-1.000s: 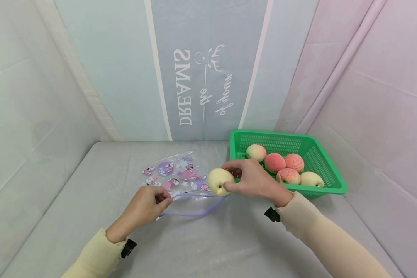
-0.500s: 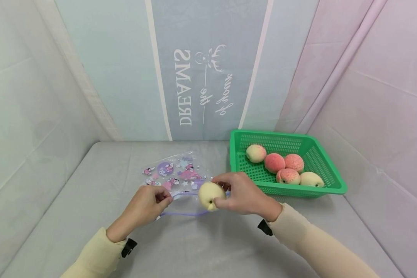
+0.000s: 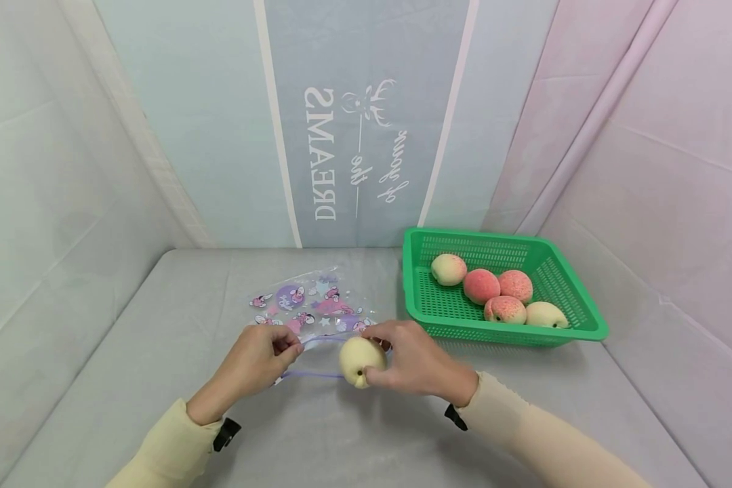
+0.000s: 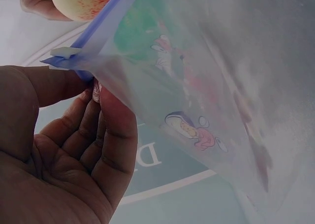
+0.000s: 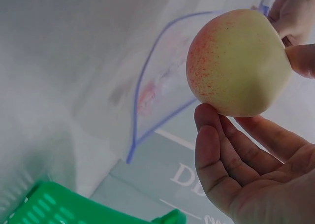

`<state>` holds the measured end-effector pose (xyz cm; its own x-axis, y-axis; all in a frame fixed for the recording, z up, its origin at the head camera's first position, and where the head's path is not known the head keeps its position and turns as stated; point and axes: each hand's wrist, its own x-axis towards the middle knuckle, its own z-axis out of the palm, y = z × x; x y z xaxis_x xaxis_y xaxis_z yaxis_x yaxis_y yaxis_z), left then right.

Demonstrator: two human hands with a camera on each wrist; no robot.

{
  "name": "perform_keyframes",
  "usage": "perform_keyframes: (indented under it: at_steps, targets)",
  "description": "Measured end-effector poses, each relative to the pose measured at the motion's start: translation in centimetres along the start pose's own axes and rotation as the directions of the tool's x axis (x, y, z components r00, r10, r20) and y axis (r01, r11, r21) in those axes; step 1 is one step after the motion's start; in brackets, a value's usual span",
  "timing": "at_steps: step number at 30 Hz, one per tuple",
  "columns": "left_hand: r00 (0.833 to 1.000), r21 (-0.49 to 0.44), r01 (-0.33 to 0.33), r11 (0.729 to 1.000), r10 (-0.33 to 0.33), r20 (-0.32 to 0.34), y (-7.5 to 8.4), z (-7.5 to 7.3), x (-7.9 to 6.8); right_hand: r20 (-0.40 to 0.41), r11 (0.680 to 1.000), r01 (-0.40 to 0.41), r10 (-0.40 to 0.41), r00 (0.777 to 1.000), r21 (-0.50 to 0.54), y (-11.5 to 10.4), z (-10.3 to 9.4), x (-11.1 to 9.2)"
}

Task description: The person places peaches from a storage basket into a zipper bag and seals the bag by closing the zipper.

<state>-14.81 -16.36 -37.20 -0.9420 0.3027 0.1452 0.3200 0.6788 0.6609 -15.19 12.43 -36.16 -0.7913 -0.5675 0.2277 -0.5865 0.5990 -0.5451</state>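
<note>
My left hand (image 3: 259,359) pinches the edge of a clear zip bag (image 3: 308,305) between thumb and fingers. Pink and purple cartoon figures are printed on the bag. Its purple zip rim is parted, and a white slider (image 4: 65,51) sits near my left thumb in the left wrist view. With thumb and fingers, my right hand (image 3: 417,362) grips a pale yellow peach (image 3: 361,359) in front of the bag's mouth. Red speckles show on one side of this peach in the right wrist view. In the head view it covers part of the purple rim.
A green plastic basket (image 3: 430,325) stands at the right on the grey cloth-covered table (image 3: 317,440). Several red and pale peaches (image 3: 482,287) lie in it. Hanging cloth walls (image 3: 372,163) close off the back and both sides.
My right hand has carried the peach left and toward me, from beside the basket to the bag's mouth. My left hand stays in place on the bag.
</note>
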Motion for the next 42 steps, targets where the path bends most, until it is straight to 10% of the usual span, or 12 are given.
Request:
perform_keyframes:
  at_steps: [18,42]
  targets:
    - [0.999,-0.025,-0.031,0.999,0.032,0.018,0.0,0.0,0.0,-0.123,0.999,-0.004,0.0,0.992,-0.039,-0.2,2.8,0.1]
    - [0.996,-0.072,-0.068,0.995,0.072,0.053,0.0,0.4,0.3,-0.261,0.927,0.066,-0.172,0.95,-0.37,-0.3,6.5,1.2]
